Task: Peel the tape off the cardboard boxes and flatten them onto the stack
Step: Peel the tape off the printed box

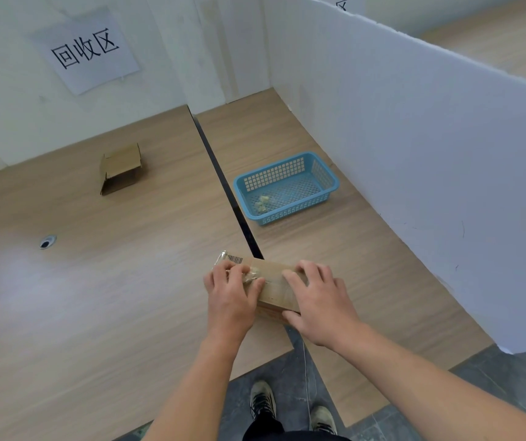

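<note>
Box under both hands; left hand pinching tape.

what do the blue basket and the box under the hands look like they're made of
Blue basket: looks like moulded plastic, with a smooth, even colour and a regular grid of holes in its walls and floor. Box: brown cardboard, matte, with a printed barcode label and glossy clear tape crumpling under the left hand.
</note>
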